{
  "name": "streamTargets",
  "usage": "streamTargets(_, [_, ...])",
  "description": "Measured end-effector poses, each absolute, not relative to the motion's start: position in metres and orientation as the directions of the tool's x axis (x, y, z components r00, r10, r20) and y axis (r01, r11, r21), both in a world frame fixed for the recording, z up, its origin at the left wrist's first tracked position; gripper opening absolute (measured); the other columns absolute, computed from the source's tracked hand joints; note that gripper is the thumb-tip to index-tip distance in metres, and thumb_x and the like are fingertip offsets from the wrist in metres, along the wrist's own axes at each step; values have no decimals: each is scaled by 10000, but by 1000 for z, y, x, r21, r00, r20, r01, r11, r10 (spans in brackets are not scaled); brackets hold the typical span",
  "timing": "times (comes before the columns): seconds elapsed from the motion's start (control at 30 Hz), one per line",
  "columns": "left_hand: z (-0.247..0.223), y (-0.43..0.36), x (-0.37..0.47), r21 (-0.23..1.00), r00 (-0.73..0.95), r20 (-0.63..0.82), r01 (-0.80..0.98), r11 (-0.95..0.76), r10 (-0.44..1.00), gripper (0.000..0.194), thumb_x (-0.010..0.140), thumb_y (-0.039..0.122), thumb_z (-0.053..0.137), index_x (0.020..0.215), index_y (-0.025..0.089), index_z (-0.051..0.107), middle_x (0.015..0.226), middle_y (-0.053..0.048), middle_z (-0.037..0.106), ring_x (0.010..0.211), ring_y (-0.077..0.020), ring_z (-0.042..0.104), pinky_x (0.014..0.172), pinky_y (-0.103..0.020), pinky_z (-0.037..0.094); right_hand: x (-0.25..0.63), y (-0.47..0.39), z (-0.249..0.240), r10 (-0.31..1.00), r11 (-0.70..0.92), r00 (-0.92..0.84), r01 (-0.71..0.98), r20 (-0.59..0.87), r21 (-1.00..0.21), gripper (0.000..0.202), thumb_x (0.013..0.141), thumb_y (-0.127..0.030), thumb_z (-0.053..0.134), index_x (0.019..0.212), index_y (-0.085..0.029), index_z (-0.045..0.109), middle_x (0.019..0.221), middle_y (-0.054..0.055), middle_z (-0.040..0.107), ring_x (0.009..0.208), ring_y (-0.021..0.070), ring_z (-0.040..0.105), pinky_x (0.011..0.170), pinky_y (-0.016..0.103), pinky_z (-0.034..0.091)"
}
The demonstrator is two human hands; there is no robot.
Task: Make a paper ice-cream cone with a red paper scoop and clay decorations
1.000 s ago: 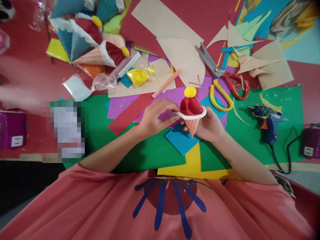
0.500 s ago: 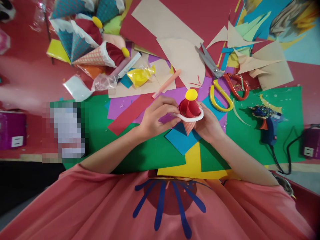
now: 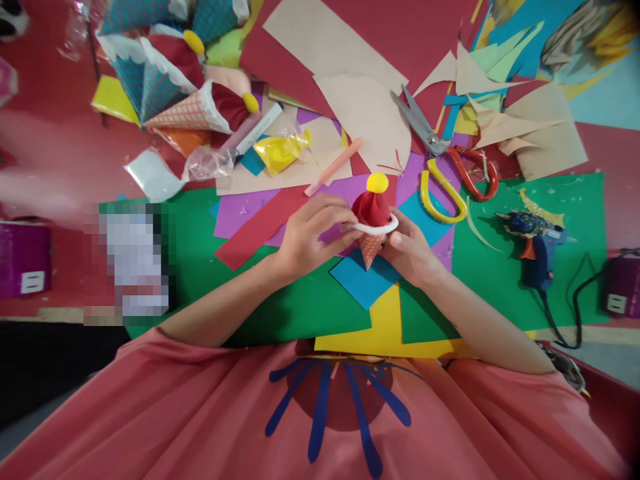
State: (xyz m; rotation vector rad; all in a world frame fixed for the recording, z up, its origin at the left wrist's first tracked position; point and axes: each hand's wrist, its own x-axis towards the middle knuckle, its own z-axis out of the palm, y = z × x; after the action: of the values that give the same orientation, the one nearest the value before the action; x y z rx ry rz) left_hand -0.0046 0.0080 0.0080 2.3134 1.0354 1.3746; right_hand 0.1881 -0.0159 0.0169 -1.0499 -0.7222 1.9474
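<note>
A small paper cone (image 3: 371,251) with a pink checked pattern points down between my hands. Red folded paper (image 3: 373,209) fills its top, under a yellow ball (image 3: 377,183). My left hand (image 3: 317,233) pinches a white strip (image 3: 383,228) that runs around the cone's rim, its end at my fingertips. On the right side, my right hand (image 3: 413,250) holds the cone, thumb near the rim and the other fingers partly hidden behind it. Under the cone lies a blue paper square (image 3: 363,280) on green sheets (image 3: 300,307).
Open scissors (image 3: 434,143) lie just beyond my right hand. A blue glue gun (image 3: 540,257) with a black cord is at the right. Finished cones (image 3: 185,117), a marker (image 3: 260,130) and a yellow packet (image 3: 283,152) sit at the upper left. Paper scraps (image 3: 485,73) spread across the back.
The cone has shifted slightly left and turned, and its red top shows a different side. My right hand has moved left with it, its thumb now visible at the rim.
</note>
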Motion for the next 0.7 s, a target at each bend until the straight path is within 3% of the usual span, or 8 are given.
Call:
streamTargets(0.17, [9, 7, -3, 522, 317, 687, 411, -748, 654, 107, 901, 301, 666, 915, 200, 635, 838, 2, 716, 789, -114, 671, 735, -246, 549, 184, -17, 17, 867, -487, -316, -377, -385, -788, 573, 571, -509, 882, 1011, -264, 608, 984, -1, 689, 937, 182, 661, 896, 346, 537])
streamTargets(0.37, [9, 7, -3, 535, 333, 685, 375, -757, 648, 118, 882, 240, 682, 974, 189, 629, 881, -12, 721, 841, -121, 686, 780, -248, 560, 184, -17, 17, 858, -514, -278, -418, -433, -749, 499, 570, -461, 895, 956, -263, 648, 913, -26, 696, 834, 146, 659, 798, 304, 564])
streamTargets(0.53, [10, 9, -4, 542, 317, 676, 399, -740, 666, 61, 888, 240, 675, 905, 198, 634, 836, 8, 727, 808, -112, 690, 772, -245, 565, 185, -16, 16, 834, -552, -303, -444, -462, -706, 503, 580, -481, 880, 977, -257, 666, 947, -5, 707, 877, 176, 663, 885, 369, 562])
streamTargets(0.7, [13, 9, -3, 517, 322, 699, 388, -763, 638, 48, 897, 219, 660, 891, 189, 624, 812, 16, 722, 786, -97, 693, 754, -219, 568, 185, -15, 15, 822, -568, -345, -455, -453, -685, 485, 584, -497, 876, 943, -244, 672, 913, -8, 705, 831, 160, 657, 826, 322, 559])
